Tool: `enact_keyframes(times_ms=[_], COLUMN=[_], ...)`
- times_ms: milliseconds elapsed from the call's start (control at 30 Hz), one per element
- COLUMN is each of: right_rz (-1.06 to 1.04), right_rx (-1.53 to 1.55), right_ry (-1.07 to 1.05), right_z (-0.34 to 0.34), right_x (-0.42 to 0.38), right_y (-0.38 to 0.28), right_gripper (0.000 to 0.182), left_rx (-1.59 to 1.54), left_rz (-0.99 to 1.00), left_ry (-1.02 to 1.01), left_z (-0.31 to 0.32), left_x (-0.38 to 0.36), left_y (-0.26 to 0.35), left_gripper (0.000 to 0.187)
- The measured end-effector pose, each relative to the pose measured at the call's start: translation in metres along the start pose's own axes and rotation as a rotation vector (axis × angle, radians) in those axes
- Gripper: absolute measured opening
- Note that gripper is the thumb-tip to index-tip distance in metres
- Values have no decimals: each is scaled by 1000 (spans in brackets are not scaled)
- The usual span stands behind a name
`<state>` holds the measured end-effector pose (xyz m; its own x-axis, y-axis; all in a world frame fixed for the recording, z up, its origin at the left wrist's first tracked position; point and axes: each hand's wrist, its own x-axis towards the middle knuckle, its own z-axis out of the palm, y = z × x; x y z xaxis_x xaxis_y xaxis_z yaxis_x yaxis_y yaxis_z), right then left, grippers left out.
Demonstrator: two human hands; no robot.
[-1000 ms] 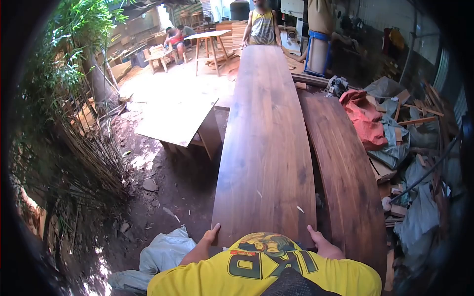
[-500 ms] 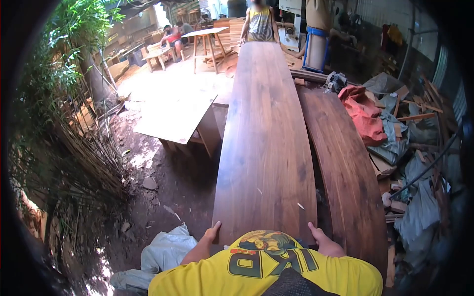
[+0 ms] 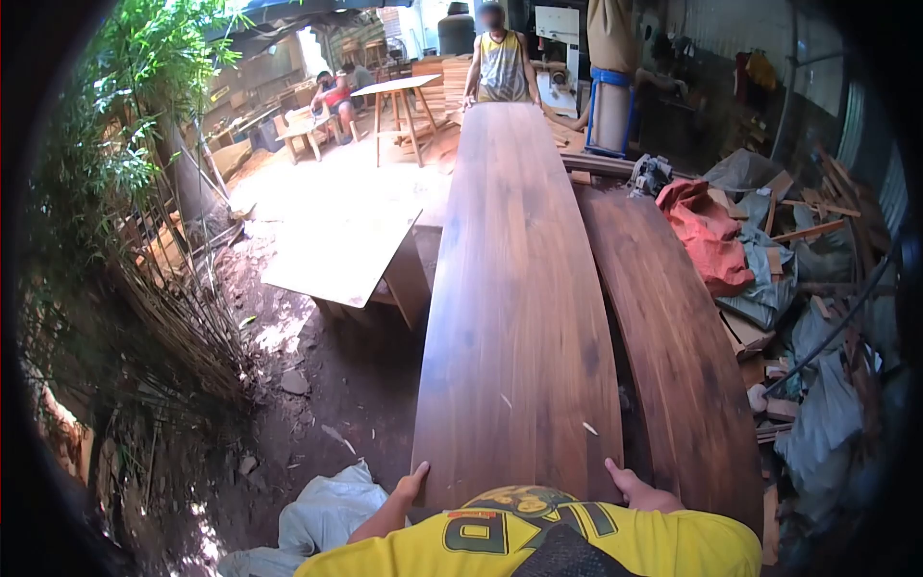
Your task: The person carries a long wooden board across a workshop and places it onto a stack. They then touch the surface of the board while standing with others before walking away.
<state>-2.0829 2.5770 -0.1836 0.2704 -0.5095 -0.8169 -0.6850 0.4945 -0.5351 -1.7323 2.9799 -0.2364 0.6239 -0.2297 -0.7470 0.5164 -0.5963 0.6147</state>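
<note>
A long dark wooden slab (image 3: 519,288) is being held at its near end, with the left hand (image 3: 411,481) gripping the near left corner and the right hand (image 3: 636,489) gripping the near right corner, thumbs laid on the top face; the fingers beneath are being hidden by the wood. The far end of the slab is being held by a co-worker (image 3: 500,65) in a sleeveless shirt. The slab is judged as being carried off the ground between the two people, so the lift appears done and the setting down is still left. Just right of the slab, a second dark plank (image 3: 673,337) is lying lower, beside a red cloth (image 3: 707,231). Left of the slab, a pale low table (image 3: 336,245) is standing on bare dirt.
</note>
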Motion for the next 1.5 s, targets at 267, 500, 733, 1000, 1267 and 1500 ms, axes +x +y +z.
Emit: enact_keyframes(times_ms=[267,500,733,1000,1267,1500], right_rz=[39,15,23,39,0,-25], right_rx=[-19,-40,-118,-13,13,-73], right_ry=[-25,65,118,81,58,113], right_z=[0,-5,0,-6,-5,11], right_x=[-48,-15,-6,28,41,4], right_y=[-21,-8,-3,12,8,-25], right_gripper=[80,86,88,85,85,88], left_rx=[-63,-58,-108,-5,75,73], left_rz=[-62,-52,-49,-27,-23,-11], left_ry=[-31,-42,-45,-49,11,-5], left_z=[-9,3,12,10,8,2], left_x=[-63,-58,-3,-31,-28,15], left_y=[28,36,-11,22,41,25], left_gripper=[99,98,99,102,101,103])
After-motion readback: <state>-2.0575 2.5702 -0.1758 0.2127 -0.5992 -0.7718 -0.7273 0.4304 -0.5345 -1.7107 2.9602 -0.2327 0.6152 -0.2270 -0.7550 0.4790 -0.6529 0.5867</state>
